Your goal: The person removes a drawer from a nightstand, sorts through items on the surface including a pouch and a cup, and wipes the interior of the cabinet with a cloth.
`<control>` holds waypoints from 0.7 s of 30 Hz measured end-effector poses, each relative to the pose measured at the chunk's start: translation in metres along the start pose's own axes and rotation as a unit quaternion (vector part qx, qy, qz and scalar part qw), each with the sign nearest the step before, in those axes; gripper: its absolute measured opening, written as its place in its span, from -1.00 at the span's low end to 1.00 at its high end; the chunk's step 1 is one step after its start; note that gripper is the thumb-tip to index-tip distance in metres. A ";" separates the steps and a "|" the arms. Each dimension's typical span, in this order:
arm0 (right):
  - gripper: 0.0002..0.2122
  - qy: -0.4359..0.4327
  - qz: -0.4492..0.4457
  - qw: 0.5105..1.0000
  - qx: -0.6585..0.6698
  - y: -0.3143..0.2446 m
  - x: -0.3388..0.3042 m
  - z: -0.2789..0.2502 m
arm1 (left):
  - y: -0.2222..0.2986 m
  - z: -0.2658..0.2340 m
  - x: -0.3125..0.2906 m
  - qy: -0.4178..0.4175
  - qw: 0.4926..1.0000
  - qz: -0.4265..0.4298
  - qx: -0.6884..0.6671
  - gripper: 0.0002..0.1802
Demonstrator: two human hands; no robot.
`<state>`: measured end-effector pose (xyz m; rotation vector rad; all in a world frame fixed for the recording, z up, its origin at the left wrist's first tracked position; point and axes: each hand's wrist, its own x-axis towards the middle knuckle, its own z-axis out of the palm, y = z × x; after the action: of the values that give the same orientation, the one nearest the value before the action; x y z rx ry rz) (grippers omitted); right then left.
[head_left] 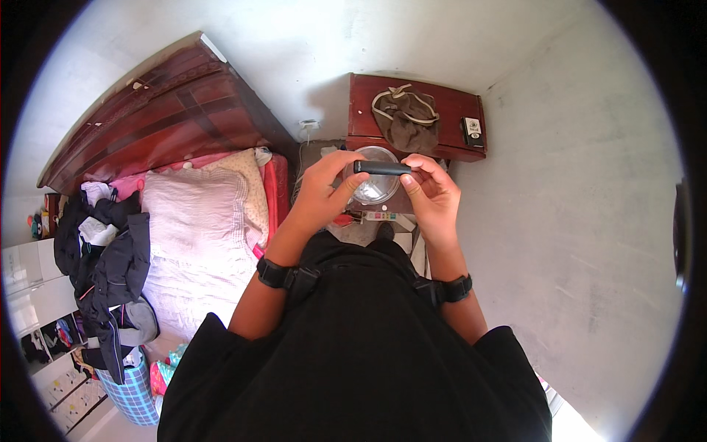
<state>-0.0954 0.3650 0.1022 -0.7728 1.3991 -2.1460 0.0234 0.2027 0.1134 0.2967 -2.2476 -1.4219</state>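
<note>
Head view: left hand (322, 186) and right hand (440, 205) pinch a black object (381, 168), part-hiding a clear container (374, 194).

the left hand (324, 188) and right hand (439, 200) face each other, both pinching.

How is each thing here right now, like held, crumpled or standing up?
Black stick: held at both ends
Left hand: pinching the stick's left end
Right hand: pinching its right end
Clear round container: partly hidden behind the stick
Brown cloth: crumpled on the cabinet
Small box: lying on the cabinet
Pale blanket: wrinkled, spread out
Dark clothes: heaped up
Blue checked bag: standing up
</note>
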 end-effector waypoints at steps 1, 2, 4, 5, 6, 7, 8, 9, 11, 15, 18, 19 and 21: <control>-0.76 0.001 -0.010 1.000 -0.007 0.001 0.001 0.000 | -0.002 0.003 0.000 0.010 1.000 0.003 -0.013 -0.75; -0.76 0.002 -0.019 1.000 -0.013 0.001 0.001 0.000 | -0.003 0.005 0.000 0.020 0.999 0.006 -0.025 -0.76; -0.76 -0.001 -0.037 0.999 -0.023 0.001 0.003 -0.002 | -0.003 0.007 -0.001 0.012 0.998 -0.026 -0.047 -0.76; -0.75 -0.005 -0.054 0.998 -0.032 0.002 0.003 -0.003 | -0.003 0.007 -0.001 0.003 0.996 -0.058 -0.069 -0.76; -0.75 -0.005 -0.055 0.998 -0.032 0.001 0.004 -0.004 | -0.004 0.008 -0.001 0.004 0.996 -0.057 -0.069 -0.76; -0.76 -0.004 -0.067 0.996 -0.055 0.000 0.005 -0.003 | -0.004 0.008 0.000 -0.004 0.995 -0.068 -0.077 -0.77; -0.76 -0.003 -0.080 0.994 -0.078 -0.001 0.006 -0.003 | -0.005 0.008 0.000 -0.011 0.993 -0.079 -0.085 -0.78; -0.76 -0.004 -0.082 0.994 -0.078 -0.002 0.006 -0.004 | -0.006 0.009 0.001 -0.010 0.993 -0.076 -0.084 -0.78; -0.77 -0.010 -0.077 0.993 -0.090 -0.003 0.005 -0.004 | -0.009 0.011 -0.001 -0.014 0.982 -0.104 -0.156 -0.78; -0.76 0.067 -0.104 0.986 -0.113 -0.006 0.004 -0.015 | -0.020 0.011 -0.004 0.060 0.964 -0.147 -0.215 -0.76; -0.78 0.101 -0.093 0.986 -0.097 -0.018 0.006 -0.038 | -0.030 -0.013 -0.004 0.091 0.950 -0.175 -0.244 -0.74; -0.78 0.109 -0.076 0.988 -0.078 -0.020 0.003 -0.040 | -0.024 -0.013 -0.003 0.091 0.950 -0.174 -0.244 -0.74; -0.77 0.087 -0.061 0.991 -0.076 -0.018 0.001 -0.040 | -0.017 -0.007 -0.001 0.086 0.957 -0.149 -0.234 -0.76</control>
<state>-0.1238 0.3978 0.1064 -0.7596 1.6612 -2.2670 0.0269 0.1897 0.1006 0.5894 -1.7116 -1.9471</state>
